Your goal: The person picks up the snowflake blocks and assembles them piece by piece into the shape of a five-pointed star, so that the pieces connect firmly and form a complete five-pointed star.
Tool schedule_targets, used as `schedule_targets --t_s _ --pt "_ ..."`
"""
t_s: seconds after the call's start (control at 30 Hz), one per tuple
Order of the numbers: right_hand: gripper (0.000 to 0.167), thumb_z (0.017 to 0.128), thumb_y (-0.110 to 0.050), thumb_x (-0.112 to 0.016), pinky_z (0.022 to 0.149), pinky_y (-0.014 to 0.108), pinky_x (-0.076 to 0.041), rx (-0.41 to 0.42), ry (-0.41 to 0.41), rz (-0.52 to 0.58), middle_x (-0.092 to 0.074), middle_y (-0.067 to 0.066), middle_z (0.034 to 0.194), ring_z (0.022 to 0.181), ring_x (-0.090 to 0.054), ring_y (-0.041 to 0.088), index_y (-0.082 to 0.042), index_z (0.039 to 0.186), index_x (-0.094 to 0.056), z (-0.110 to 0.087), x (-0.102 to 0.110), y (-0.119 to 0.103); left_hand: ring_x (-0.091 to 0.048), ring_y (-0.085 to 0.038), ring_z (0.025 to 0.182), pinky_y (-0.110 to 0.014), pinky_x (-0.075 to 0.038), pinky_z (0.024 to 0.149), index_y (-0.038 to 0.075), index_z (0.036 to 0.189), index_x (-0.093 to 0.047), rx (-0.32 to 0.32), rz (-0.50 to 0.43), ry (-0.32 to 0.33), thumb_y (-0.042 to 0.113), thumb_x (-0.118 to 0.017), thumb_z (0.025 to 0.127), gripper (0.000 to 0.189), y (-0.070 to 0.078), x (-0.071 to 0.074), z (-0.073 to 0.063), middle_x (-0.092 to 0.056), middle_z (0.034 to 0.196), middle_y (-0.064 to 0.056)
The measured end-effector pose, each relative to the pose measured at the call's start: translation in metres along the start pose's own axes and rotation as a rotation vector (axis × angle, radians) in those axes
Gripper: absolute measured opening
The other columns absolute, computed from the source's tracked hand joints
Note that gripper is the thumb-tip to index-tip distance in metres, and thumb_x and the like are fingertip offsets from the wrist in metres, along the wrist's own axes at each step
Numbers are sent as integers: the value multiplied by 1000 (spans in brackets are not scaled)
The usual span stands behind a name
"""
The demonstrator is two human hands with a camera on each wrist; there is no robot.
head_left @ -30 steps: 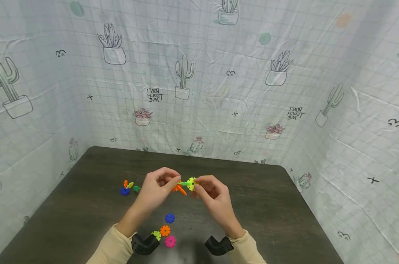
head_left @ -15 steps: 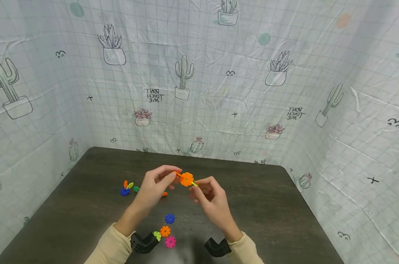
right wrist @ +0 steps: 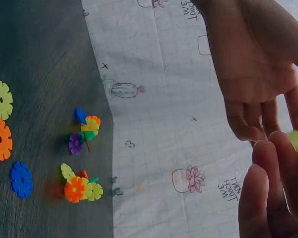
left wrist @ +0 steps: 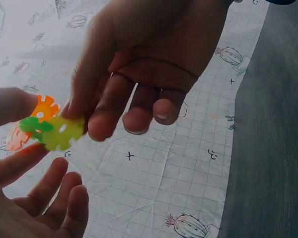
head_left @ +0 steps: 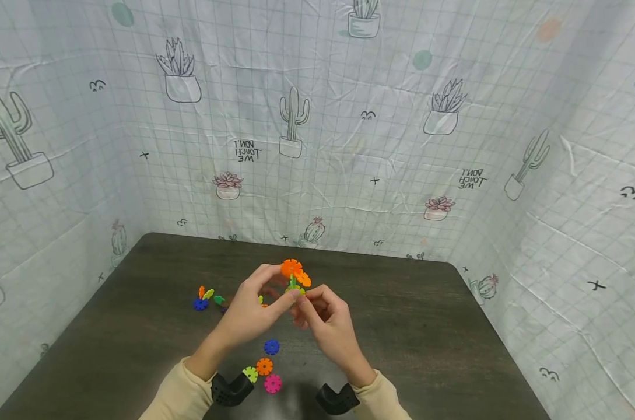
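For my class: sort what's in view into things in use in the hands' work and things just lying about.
In use:
- left hand
- right hand
- held cluster of orange, green and yellow-green discs

Lying about (possibly spares):
- loose blue disc
- loose orange disc
- loose pink disc
- loose yellow-green disc
- two assembled clusters

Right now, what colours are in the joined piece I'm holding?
The joined piece is orange, green and yellow-green; the left wrist view shows it best.

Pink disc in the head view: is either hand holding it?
No, the pink disc lies on the table, apart from the left hand and right hand.
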State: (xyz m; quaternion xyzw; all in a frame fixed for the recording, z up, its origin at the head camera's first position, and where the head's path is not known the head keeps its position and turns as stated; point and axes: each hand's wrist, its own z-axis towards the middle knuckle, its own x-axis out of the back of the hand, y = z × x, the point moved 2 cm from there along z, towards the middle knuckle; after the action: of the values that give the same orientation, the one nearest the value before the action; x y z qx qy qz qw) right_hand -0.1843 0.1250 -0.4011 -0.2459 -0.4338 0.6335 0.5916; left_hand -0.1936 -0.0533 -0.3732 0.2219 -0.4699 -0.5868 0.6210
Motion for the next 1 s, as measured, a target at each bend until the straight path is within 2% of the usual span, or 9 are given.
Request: schedule_targets --t_s 0.13,0.3,0.47,0.6,0.7,0.83,0.9,0.93,1.0 --pt "13 103 -9 -59 57 38 -60 -20 -18 -42 -74 18 86 68 -70 28 -3 106 -70 1 -6 1 -62 -22 106 -35 -57 89 9 130 -63 10 -6 24 23 -69 98 35 0 4 -1 -64 118 -4" --pt "16 103 -14 -60 60 38 -61 -38 -82 -95 -76 13 90 72 -72 24 -7 110 -72 3 -10 0 -66 -21 104 -35 -57 89 9 129 -63 36 -22 44 21 -69 98 33 -1 14 -4 -70 116 -4" --pt "15 103 -14 -61 63 35 -61 -48 -98 -132 -76 10 90 71 -72 18 -12 114 -71 6 -7 4 -71 -25 103 -30 -60 82 7 130 -61 77 -87 49 19 -68 99 34 -5 27 -6 -71 121 -12" --pt "15 103 -12 -61 58 33 -59 -40 -59 -114 -73 16 87 68 -69 24 -9 114 -69 13 -1 7 -74 -20 99 -28 -61 79 5 130 -61 91 -121 35 18 -68 99 35 -7 34 -7 -68 123 -16" --pt "15 103 -13 -60 59 32 -59 -57 -49 -112 -71 21 88 67 -68 23 -8 114 -68 23 -1 8 -75 -16 89 -28 -60 62 4 129 -62 97 -144 17 17 -66 100 32 -9 37 -8 -67 118 -18" --pt "16 103 -15 -61 61 32 -59 -130 -60 -131 -70 23 90 67 -66 12 -6 115 -68 38 -6 12 -65 -10 67 -24 -46 49 6 126 -65 117 -139 17 18 -66 100 29 -13 39 -10 -68 111 -16" --pt "17 103 -17 -61 61 31 -58 -167 -80 -160 -70 20 88 66 -65 15 -7 116 -68 47 -12 23 -51 -9 56 -24 -40 46 6 124 -65 133 -149 14 19 -66 100 27 -14 40 -11 -66 112 -16" --pt "18 103 -17 -62 61 31 -58 -187 -97 -181 -71 18 89 67 -66 16 -8 117 -68 52 -16 29 -45 -9 53 -23 -39 46 7 124 -65 144 -155 13 19 -66 100 27 -16 40 -11 -65 114 -16" --pt "18 102 -16 -62 62 28 -57 -235 -142 -233 -72 14 91 67 -66 16 -9 118 -67 60 -25 45 -47 -9 55 -23 -42 49 6 125 -64 163 -185 6 18 -66 100 28 -18 42 -12 -63 121 -18"
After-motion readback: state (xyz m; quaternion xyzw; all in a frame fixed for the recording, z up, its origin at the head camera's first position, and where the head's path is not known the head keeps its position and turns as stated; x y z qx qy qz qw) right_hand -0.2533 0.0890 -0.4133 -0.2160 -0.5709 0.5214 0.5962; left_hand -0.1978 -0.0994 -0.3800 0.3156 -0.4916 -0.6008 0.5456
